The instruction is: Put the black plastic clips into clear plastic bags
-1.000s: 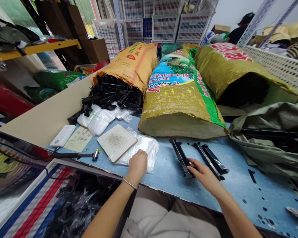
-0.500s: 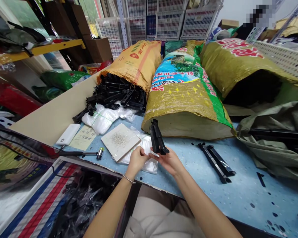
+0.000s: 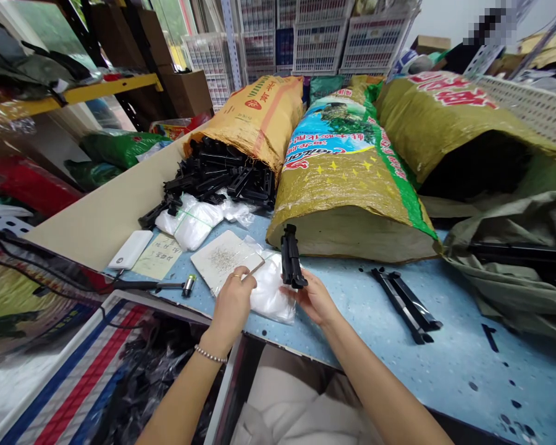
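My right hand point(image 3: 315, 298) grips a black plastic bracket-like part point(image 3: 291, 256), held upright in front of the open mouth of a gold woven sack point(image 3: 352, 191). My left hand point(image 3: 235, 300) is over the right front side of a pale square tile point(image 3: 220, 259) with tiny bits scattered on it. Its fingers are curled together; whatever may be between them is hidden. A clear bag of white material point(image 3: 273, 293) lies between my hands, partly under the tile. Two long black parts point(image 3: 408, 306) rest on the blue tabletop to the right.
An orange sack point(image 3: 254, 123) spills black parts point(image 3: 222, 170) at the back left. Nearby are a tied white plastic bundle point(image 3: 192, 222), a paper note point(image 3: 157, 256), a white device point(image 3: 130, 249) and a hammer point(image 3: 188, 285). Another gold sack point(image 3: 445, 117) and a grey-green bag point(image 3: 514, 228) stand right.
My left hand has moved left, away from the black part and my right hand, to the tile. My right hand still holds the black part in nearly the same place.
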Demonstrator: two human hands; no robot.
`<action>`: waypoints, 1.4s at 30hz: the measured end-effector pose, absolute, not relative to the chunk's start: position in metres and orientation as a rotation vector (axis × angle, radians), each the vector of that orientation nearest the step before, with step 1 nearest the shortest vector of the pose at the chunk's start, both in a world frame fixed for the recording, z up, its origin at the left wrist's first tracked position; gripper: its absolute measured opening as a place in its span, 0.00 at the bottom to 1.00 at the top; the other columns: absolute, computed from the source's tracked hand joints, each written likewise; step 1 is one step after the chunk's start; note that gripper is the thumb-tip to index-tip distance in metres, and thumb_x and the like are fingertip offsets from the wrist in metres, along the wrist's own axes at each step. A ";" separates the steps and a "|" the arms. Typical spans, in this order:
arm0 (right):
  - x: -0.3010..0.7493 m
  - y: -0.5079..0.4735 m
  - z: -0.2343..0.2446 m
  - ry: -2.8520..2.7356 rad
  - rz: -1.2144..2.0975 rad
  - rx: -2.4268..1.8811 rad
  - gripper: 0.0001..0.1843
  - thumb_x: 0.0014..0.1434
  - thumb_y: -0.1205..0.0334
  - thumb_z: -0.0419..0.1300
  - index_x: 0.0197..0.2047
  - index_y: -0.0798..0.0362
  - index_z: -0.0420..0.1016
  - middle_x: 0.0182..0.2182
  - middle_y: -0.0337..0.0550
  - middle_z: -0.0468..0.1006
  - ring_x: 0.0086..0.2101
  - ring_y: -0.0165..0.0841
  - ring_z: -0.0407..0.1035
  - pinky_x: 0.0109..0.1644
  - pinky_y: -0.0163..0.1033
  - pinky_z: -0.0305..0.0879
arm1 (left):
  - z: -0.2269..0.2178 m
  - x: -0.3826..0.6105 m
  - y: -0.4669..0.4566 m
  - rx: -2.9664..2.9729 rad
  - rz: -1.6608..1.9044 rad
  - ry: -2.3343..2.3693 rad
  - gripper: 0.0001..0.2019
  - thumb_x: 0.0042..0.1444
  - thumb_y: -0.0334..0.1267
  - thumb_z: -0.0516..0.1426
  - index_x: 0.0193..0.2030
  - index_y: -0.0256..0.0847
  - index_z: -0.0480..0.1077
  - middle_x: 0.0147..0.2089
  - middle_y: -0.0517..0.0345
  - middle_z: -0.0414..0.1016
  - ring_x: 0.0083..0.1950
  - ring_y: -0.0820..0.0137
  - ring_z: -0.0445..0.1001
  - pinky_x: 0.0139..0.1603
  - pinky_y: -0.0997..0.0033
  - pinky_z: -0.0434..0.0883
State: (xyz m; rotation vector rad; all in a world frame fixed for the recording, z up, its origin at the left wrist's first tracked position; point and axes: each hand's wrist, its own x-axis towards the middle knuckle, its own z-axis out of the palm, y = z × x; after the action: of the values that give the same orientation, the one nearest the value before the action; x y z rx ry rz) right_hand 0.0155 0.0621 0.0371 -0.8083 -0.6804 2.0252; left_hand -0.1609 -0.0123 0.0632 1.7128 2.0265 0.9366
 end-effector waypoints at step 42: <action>0.098 -0.026 0.057 -1.713 1.718 -0.973 0.20 0.57 0.58 0.60 0.53 0.47 0.72 0.45 0.44 0.75 0.41 0.37 0.69 0.46 0.43 0.66 | 0.123 -0.135 -0.115 1.846 0.460 1.480 0.19 0.59 0.36 0.52 0.57 0.55 0.67 0.52 0.54 0.73 0.52 0.62 0.72 0.53 0.65 0.70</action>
State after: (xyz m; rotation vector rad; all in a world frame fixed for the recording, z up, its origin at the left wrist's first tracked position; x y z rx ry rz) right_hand 0.0979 -0.0260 0.0568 -0.9733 -1.7130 1.7179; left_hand -0.1348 -0.1151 0.1234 1.8461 1.4796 0.4596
